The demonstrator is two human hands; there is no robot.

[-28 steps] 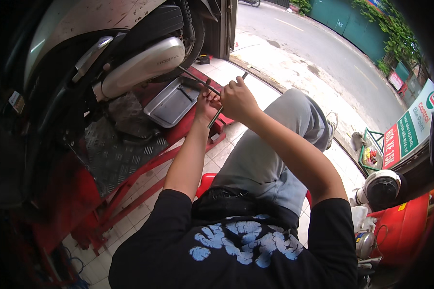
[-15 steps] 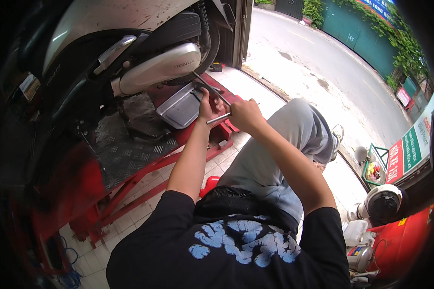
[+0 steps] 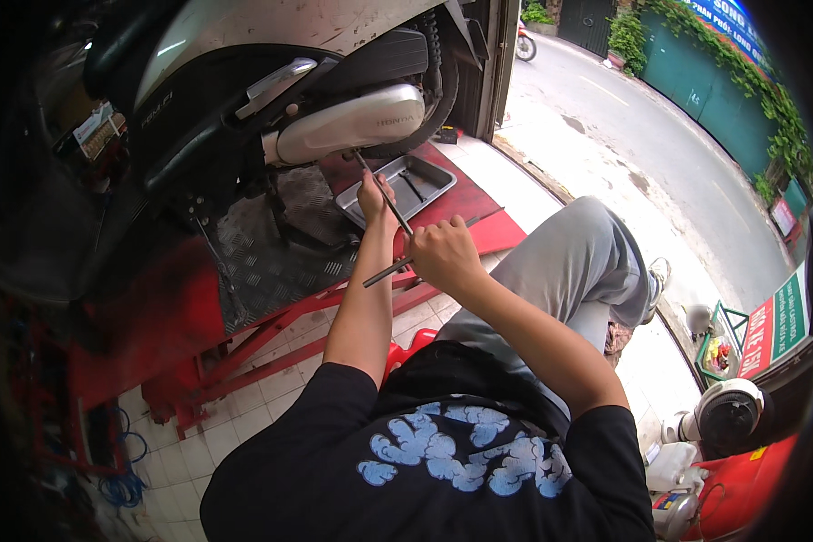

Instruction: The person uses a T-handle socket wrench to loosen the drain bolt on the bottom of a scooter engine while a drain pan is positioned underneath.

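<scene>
Grey street (image 3: pixel 628 131), sunlit, spans from 1 to 3 o'clock of the view's centre beyond the shop's open front; a green wall (image 3: pixel 709 95) with climbing plants lines its far side at 2 o'clock. White-tiled floor (image 3: pixel 257 397), visibly stained in places, runs from 8 o'clock under the person and round to 4 o'clock. Red lift platform (image 3: pixel 188 294) extends from 9 o'clock to 1 o'clock, its middle faced with dark, scuffed tread plate (image 3: pixel 266 294). Motor scooter (image 3: pixel 208 126), black and silver, stands on it between 9 and 12 o'clock. Red tank (image 3: pixel 754 479) at 4 o'clock, partly cut by the dark rim; green, white and red signboard (image 3: pixel 777 325) at 3 o'clock; black-and-white fan (image 3: pixel 730 415) at 4 o'clock. Metal tray (image 3: pixel 438 187) rests on the platform at 12 o'clock. T-handle wrench (image 3: pixel 394 266) lies near centre, its shaft pointing to 11 o'clock, tip at the underside of the scooter's silver case; engagement cannot be told. Right hand (image 3: pixel 445 253), just off centre toward 2 o'clock, is closed over the crossbar near the shaft. Left hand (image 3: pixel 374 200), at 11 o'clock, has fingers curled round the upper shaft. Slim dark tool (image 3: pixel 412 187) lies inside the tray.
</scene>
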